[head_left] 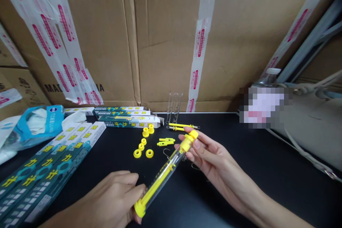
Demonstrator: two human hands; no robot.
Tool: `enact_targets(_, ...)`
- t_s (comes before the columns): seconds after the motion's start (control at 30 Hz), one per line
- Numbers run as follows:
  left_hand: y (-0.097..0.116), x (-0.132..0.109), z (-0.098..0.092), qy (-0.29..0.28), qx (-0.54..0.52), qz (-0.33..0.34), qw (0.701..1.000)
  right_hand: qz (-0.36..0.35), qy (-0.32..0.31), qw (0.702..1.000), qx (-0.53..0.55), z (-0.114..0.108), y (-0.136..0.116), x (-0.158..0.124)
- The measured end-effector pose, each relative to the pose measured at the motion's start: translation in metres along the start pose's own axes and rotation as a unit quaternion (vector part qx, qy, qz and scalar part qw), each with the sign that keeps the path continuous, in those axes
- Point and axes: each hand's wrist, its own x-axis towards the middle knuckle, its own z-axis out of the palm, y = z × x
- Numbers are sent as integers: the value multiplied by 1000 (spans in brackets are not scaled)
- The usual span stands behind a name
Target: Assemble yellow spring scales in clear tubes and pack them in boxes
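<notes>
Pinching one clear tube (165,171), left hand (119,194) and right hand (212,156) hold its ends near six yellow caps (145,133).

Brown cardboard (165,42) is rising like a wall along the far side, with printed tape (201,35) running down it at left, middle and right. Grey metal bars (311,43) are slanting at far right. Soft light is falling across the black tabletop (256,149).
</notes>
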Motion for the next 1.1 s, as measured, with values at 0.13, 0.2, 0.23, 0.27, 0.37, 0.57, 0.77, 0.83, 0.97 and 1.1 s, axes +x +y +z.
enact_targets(0.13,5,5,-4,-32,30,-20,999,-4,-2,1000,-4,1,-1,-1)
enact_targets(0.2,7,6,-4,-42,39,-30,998,-4,-1,1000,-5,2,-1,-2)
enact_targets(0.23,7,6,-3,-46,45,-31,997,-5,0,1000,-5,2,-1,-2)
enact_targets(0.27,7,5,-2,-48,48,-29,997,-7,0,1000,-5,2,-1,-3)
enact_targets(0.37,3,1,2,-31,51,-5,998,-10,2,1000,-2,2,-1,-2)
enact_targets(0.57,0,-1,8,-2,47,0,999,-8,2,1000,-1,1,0,-1)
enact_targets(0.77,5,-2,6,-6,52,-11,999,-9,-5,1000,-14,1,0,-3)
enact_targets(0.83,4,-2,6,-2,55,-7,998,-7,-11,1000,-23,1,0,-2)
enact_targets(0.97,3,-1,6,0,52,-12,999,-12,-14,1000,-20,1,0,0)
enact_targets(1.1,2,-1,7,-1,39,-7,999,-16,-17,1000,-11,2,1,1)
